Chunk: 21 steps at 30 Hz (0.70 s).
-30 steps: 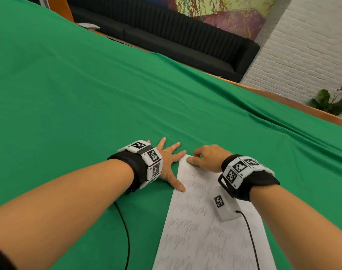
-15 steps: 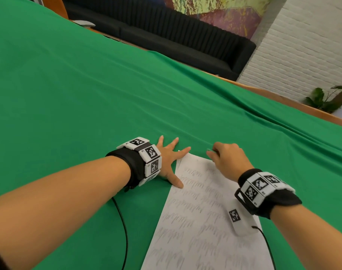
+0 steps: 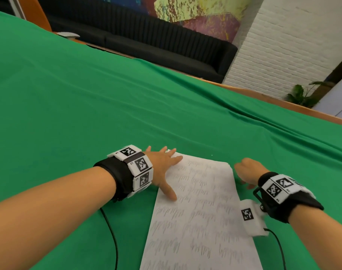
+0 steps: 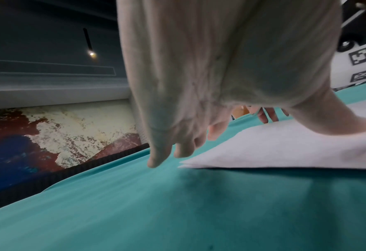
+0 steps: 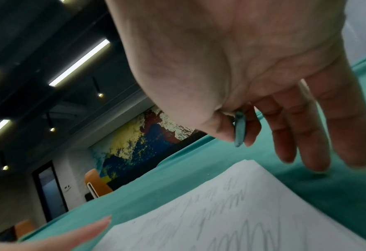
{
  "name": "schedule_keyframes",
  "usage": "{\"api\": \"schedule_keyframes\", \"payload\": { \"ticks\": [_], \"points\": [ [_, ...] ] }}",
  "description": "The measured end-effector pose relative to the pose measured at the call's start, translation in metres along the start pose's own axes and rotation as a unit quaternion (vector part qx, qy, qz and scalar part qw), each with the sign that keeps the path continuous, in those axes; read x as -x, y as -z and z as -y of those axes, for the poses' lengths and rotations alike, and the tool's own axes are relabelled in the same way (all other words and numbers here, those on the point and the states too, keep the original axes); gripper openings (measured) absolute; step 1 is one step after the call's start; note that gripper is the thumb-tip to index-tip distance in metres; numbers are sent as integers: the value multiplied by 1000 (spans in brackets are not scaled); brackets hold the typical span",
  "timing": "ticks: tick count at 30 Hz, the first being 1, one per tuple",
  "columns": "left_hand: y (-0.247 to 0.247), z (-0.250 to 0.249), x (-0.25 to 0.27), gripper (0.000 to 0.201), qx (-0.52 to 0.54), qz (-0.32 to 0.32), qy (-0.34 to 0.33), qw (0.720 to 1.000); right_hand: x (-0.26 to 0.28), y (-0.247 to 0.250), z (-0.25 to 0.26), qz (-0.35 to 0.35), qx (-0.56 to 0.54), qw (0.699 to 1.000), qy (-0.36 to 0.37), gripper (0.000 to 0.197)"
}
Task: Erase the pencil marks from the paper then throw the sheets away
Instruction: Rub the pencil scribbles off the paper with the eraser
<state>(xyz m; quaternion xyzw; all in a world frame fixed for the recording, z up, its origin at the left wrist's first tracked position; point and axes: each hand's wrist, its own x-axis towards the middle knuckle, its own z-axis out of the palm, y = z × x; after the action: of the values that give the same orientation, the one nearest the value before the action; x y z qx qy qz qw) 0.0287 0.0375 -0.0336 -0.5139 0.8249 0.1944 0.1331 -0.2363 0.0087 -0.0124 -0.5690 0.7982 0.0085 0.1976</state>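
A white sheet of paper [image 3: 201, 213] covered in rows of grey pencil scribbles lies on the green cloth [image 3: 88, 114]. My left hand [image 3: 162, 168] lies flat with spread fingers on the paper's far left corner, thumb [image 3: 169, 192] pressing its left edge. My right hand [image 3: 246, 170] hovers just off the paper's far right corner. In the right wrist view its thumb and forefinger pinch a thin teal eraser [image 5: 239, 130]; the other fingers [image 5: 319, 135] hang loose. The left wrist view shows the paper [image 4: 285, 146] as more than one sheet at the corner.
The green cloth covers the whole table, with folds running at the right [image 3: 283, 129]. The table's wooden edge [image 3: 283, 102] runs along the far side. Behind it stand a black sofa [image 3: 146, 45], a white brick wall and a potted plant [image 3: 302, 94].
My right hand has slid from the paper's far left corner across its top edge to just past the far right corner. My left hand has shifted a little further onto the paper.
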Motion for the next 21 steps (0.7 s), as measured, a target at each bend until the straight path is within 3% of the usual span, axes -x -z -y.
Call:
{"api": "schedule_keyframes", "payload": {
  "ticks": [3,9,14,17,20,21],
  "points": [
    [-9,-7,4,130,-15,23,12,1000,11,-2,-7,16,-38,999,6,26],
    [-21,-15,5,128,-14,24,37,999,25,-7,-8,67,-162,985,1,36],
    [-17,-23,6,128,-42,36,59,997,30,-5,-18,85,-125,989,11,28],
    [-12,-28,4,129,-60,33,62,996,28,-6,-20,30,-81,996,28,21],
    [-5,-36,-1,126,-53,-8,45,998,23,-10,-14,-83,29,990,108,23],
    [-1,-37,-5,126,-50,-15,45,998,22,-13,-9,-93,32,985,143,24]
  ]
}}
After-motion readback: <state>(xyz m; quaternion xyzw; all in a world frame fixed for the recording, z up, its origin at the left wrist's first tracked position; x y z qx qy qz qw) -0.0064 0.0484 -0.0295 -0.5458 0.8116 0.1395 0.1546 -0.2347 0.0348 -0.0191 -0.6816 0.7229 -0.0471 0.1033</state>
